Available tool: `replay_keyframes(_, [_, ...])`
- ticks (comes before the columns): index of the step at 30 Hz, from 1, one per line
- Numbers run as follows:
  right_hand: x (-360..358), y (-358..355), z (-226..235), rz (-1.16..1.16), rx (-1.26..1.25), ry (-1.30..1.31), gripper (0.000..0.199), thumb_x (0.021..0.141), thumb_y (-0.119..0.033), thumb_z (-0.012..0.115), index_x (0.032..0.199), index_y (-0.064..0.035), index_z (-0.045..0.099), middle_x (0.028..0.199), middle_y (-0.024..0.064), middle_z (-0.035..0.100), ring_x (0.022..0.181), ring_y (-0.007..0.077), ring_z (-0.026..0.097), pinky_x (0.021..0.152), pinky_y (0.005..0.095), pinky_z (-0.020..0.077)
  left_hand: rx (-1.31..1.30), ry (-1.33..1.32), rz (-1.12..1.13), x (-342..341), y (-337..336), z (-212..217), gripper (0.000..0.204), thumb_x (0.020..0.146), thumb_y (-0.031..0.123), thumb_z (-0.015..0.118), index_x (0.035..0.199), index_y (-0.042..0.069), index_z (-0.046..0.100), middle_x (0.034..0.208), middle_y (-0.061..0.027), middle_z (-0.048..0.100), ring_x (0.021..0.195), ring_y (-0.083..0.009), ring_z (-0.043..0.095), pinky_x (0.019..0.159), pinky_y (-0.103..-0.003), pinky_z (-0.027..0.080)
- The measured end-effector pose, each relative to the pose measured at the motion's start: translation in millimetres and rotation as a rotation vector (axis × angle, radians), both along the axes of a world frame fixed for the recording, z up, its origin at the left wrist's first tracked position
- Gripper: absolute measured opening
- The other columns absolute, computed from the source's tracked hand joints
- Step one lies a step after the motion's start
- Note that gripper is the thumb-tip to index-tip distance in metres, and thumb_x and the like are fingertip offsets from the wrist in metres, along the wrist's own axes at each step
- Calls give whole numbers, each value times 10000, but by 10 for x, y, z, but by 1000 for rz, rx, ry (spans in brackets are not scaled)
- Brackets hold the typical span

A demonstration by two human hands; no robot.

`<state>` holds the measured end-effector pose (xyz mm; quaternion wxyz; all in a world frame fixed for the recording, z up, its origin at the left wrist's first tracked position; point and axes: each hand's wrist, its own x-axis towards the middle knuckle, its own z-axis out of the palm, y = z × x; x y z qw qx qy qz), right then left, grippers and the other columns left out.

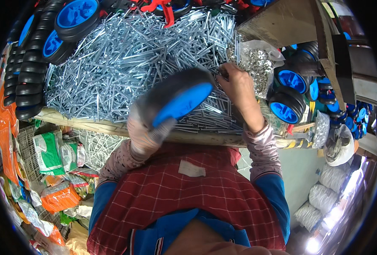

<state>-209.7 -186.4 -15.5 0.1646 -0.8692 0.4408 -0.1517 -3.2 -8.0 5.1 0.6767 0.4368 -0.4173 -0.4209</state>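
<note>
From my end: left hand [144,131] grips 1 blue-hubbed wheel [181,100] above the metal rods [112,72] (blurry) — no rod visible in it, heaps left loose. Right hand [238,83] is curled; can't tell if it's pinching anything.

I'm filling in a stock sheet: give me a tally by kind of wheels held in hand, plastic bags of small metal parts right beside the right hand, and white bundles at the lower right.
Blue-and-black wheel in the left hand: 1
Clear plastic bag beside the right hand: 1
White bundles visible: 3
Total: 5
</note>
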Motion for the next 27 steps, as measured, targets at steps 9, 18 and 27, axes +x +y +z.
replay_keyframes(9, [-275,540,801,-96,99,-593,149,789,55,700,920,-17,713,794,74,657,662,129,596,619,228,487,110,268,23,-111,-47,13,601,916,129,672,1427,32,371,1334,-115,534,1201,-190,521,1040,-362,422])
replay_keyframes(18, [-89,578,1130,280,-104,-363,239,751,101,713,965,-7,716,949,112,657,726,197,647,642,287,526,46,170,-19,-153,-70,206,525,916,33,653,1379,25,404,1286,-101,555,1164,-171,530,1007,-338,452])
replay_keyframes(27, [865,-256,913,405,275,-604,244,897,-262,686,1001,-42,699,910,132,686,748,282,643,670,352,533,140,253,14,218,-111,185,596,964,289,595,1409,-28,357,1337,-148,518,1247,-201,473,1082,-376,371])
